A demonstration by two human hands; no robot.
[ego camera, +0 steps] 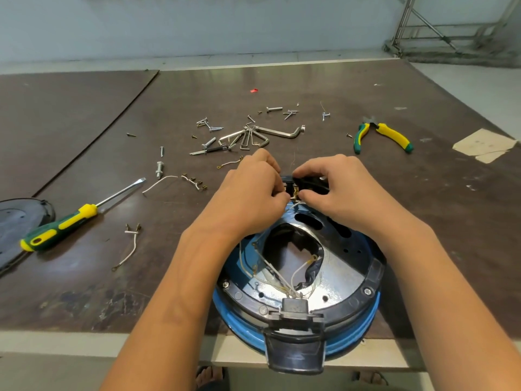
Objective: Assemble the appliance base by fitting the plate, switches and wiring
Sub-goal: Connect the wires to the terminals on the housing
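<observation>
Switch block (310,183) (wiring step, I judged) was pinched by left hand (251,190) and right hand (341,187), next needing terminals seated

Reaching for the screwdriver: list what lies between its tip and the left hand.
Head view: a bent white wire by the screwdriver tip, then a short wire with brass terminals nearer the left hand.

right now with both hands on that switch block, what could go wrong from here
1. The left hand and right hand both pinch the black switch block. A tug might pull the thin white wires off their terminals.
2. The blue appliance base overhangs the near edge of the table, so pressing down on it could tip it or make it slide off.
</observation>
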